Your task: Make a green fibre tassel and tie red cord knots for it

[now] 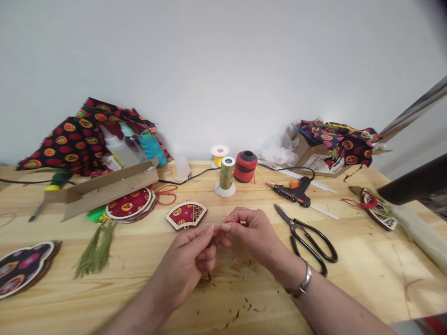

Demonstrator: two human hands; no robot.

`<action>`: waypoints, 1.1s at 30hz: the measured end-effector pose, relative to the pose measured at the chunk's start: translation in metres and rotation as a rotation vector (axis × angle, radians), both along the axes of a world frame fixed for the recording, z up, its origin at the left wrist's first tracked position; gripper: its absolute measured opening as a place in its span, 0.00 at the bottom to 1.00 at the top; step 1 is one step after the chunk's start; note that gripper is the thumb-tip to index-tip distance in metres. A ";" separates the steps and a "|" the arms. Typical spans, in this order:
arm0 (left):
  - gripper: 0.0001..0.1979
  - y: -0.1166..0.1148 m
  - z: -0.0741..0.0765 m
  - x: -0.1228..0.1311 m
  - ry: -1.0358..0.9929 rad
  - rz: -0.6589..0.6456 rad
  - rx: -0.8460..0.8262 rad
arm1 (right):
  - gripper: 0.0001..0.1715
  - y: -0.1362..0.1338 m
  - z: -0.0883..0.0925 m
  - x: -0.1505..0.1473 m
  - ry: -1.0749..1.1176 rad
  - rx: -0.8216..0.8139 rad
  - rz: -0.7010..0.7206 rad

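My left hand (193, 253) and my right hand (252, 232) meet above the middle of the wooden table, fingertips pinched close together. Whatever lies between the fingers is too small to make out. Just beyond them rests a fan-shaped ornament (186, 215) with red patterned cloth in a pale wooden frame. Black-handled scissors (307, 237) lie to the right of my right hand, blades pointing away from me. Under my left hand a small dark bit shows, mostly hidden. A metal bracelet (305, 279) circles my right wrist.
Behind the hands stand an olive thread spool (227, 174), a red yarn spool (245, 166) and a yellow spool (219, 153). A glue gun (295, 190) lies at right. Left are an open cardboard tray (108, 188), round ornaments (129, 204) and a green tassel (95, 251). Dark scraps litter the front.
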State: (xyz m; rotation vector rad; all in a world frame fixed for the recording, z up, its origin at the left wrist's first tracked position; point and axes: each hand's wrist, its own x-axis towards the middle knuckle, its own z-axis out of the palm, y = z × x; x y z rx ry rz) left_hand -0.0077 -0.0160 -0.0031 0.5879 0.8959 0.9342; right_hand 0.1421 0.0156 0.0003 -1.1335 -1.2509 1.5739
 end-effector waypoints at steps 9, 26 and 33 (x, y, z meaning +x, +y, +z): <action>0.10 0.003 -0.005 0.001 0.098 -0.033 -0.004 | 0.10 0.000 0.000 -0.002 -0.031 0.071 0.021; 0.07 0.004 -0.003 0.001 0.115 0.007 0.008 | 0.22 0.002 -0.001 0.008 0.078 -0.118 0.084; 0.10 0.002 -0.001 0.003 0.168 -0.039 0.044 | 0.11 -0.001 -0.003 0.004 0.213 -0.112 0.149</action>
